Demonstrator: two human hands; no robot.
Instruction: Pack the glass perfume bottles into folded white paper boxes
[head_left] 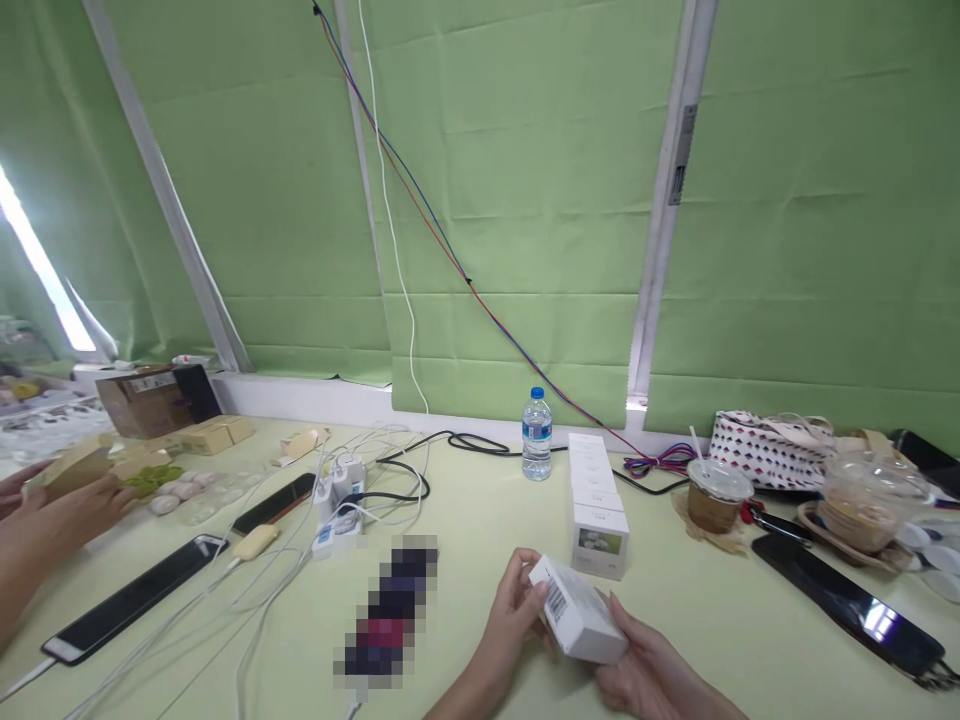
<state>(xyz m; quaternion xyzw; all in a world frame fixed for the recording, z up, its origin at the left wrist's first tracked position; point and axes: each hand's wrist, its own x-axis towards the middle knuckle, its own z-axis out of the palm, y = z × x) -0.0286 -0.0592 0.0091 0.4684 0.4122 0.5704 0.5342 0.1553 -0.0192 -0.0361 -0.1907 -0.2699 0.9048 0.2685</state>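
Note:
Between my two hands, above the near part of the table, is a small white box point(581, 612) with a barcode on the side turned to the left. My left hand point(517, 610) grips its left end, thumb along the barcode side. Around the lower right end closes my right hand point(637, 665), its fingers partly hidden beneath the box. Just beyond them a row of similar white boxes point(598, 520) runs away from me; the nearest carries a picture of white flowers on its front. A water bottle point(536, 435) with a blue cap stands left of the row's far end.
A power strip point(339, 505) with chargers and tangled white cables sits left of centre. Phones point(135, 600) lie on the left. At right are an iced drink cup point(716, 495), a patterned bag point(769, 450) and a black phone point(855, 605). Another person's hands point(71, 515) work at far left.

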